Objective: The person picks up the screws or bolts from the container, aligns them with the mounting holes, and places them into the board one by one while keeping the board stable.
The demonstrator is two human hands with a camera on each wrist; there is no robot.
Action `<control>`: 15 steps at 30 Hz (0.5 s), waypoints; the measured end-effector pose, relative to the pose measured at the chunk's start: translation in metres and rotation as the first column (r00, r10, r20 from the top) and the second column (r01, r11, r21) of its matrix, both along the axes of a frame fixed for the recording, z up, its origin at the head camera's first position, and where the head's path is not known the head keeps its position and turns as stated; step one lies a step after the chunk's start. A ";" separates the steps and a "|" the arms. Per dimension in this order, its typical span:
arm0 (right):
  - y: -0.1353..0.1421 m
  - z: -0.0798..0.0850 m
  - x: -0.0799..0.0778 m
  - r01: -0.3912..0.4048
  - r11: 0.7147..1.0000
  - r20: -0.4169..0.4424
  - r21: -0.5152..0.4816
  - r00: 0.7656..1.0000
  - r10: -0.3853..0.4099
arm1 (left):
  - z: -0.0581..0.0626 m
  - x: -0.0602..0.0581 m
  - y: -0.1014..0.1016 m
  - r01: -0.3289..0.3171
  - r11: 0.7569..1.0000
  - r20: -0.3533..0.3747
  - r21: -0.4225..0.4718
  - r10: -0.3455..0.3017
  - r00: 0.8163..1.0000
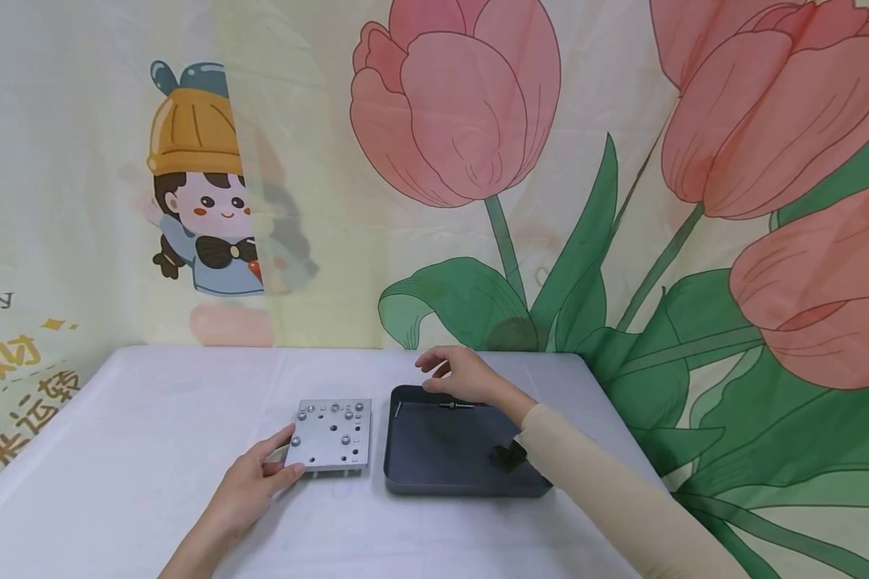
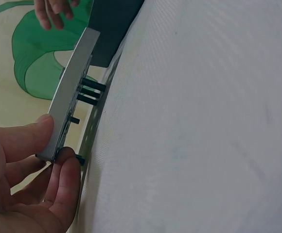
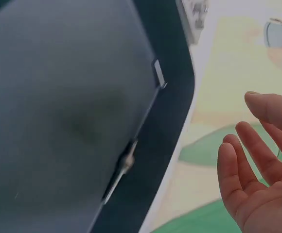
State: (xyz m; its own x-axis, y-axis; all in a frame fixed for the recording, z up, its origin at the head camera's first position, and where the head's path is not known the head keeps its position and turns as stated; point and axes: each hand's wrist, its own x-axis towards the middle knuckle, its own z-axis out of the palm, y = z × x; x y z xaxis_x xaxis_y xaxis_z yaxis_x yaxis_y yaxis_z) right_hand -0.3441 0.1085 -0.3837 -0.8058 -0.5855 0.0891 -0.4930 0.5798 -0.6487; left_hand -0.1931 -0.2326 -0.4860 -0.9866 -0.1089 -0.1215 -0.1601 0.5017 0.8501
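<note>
My left hand (image 1: pixel 249 482) grips the left edge of a silver metal plate (image 1: pixel 322 446), thumb on one face and fingers on the other. The plate has several holes and several screw heads on top. In the left wrist view, dark screw shanks (image 2: pixel 88 92) stick out of its underside. My right hand (image 1: pixel 463 374) hovers over the back rim of a dark tray (image 1: pixel 449 487), its fingers loosely bent and nothing seen between them. Below it, a thin metal rod with a thicker middle (image 3: pixel 126 162) lies along the tray's back wall. A short silver pin (image 3: pixel 159 74) lies at the tray's corner.
A white cloth (image 1: pixel 152 450) covers the table. Behind it hangs a curtain (image 1: pixel 319 241) printed with tulips and a cartoon figure. A small black object (image 1: pixel 510 456), its kind unclear, shows beside the right sleeve (image 1: pixel 586 482) over the tray.
</note>
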 end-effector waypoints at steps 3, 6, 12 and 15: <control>0.017 -0.003 -0.001 0.025 1.000 -0.003 0.018 1.000 -0.025 | 0.000 0.000 0.000 -0.001 1.000 0.003 0.007 0.001 1.000; 0.032 -0.008 -0.002 0.042 0.998 -0.002 0.050 0.999 -0.042 | 0.000 -0.001 0.000 0.000 1.000 0.000 0.006 0.000 1.000; 0.052 -0.021 -0.001 0.035 0.992 0.001 0.123 0.999 -0.035 | 0.000 -0.002 -0.001 0.002 1.000 0.004 0.002 -0.002 1.000; 0.057 -0.028 0.000 0.043 0.990 0.017 0.137 0.999 -0.046 | -0.001 -0.001 -0.002 0.004 1.000 0.002 -0.001 -0.004 1.000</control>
